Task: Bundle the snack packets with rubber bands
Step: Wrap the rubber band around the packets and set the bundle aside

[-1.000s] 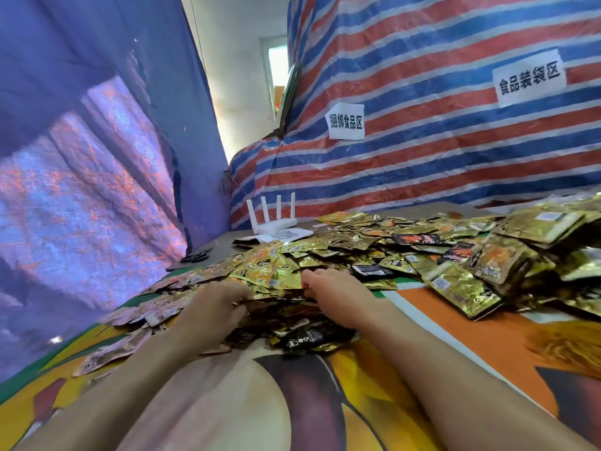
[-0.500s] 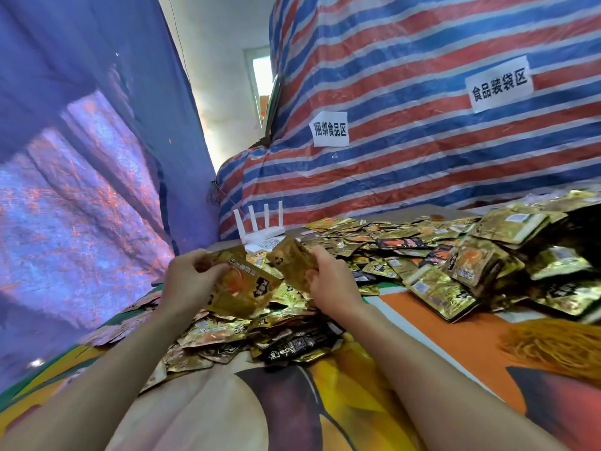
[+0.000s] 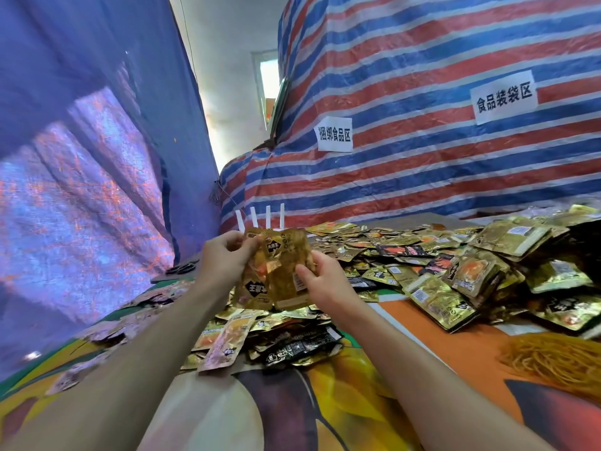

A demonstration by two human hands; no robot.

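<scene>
Striped red-and-blue tarpaulin (image 3: 422, 164) backs the cloth-covered bench (image 3: 432, 333). Left hand (image 3: 224, 258) and right hand (image 3: 325, 283) pinch opposite sides of a few gold foil snack packets (image 3: 276, 271), raised above the loose packet heap (image 3: 471, 275), probably to square the edges. A pile of yellow rubber bands (image 3: 553, 356) lies at the bench's right edge, within reach.

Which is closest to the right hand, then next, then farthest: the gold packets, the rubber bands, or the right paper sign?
1. Gold packets: pinched by the right hand.
2. Rubber bands: heaped lower right.
3. Right paper sign: high on the striped tarp behind.
</scene>
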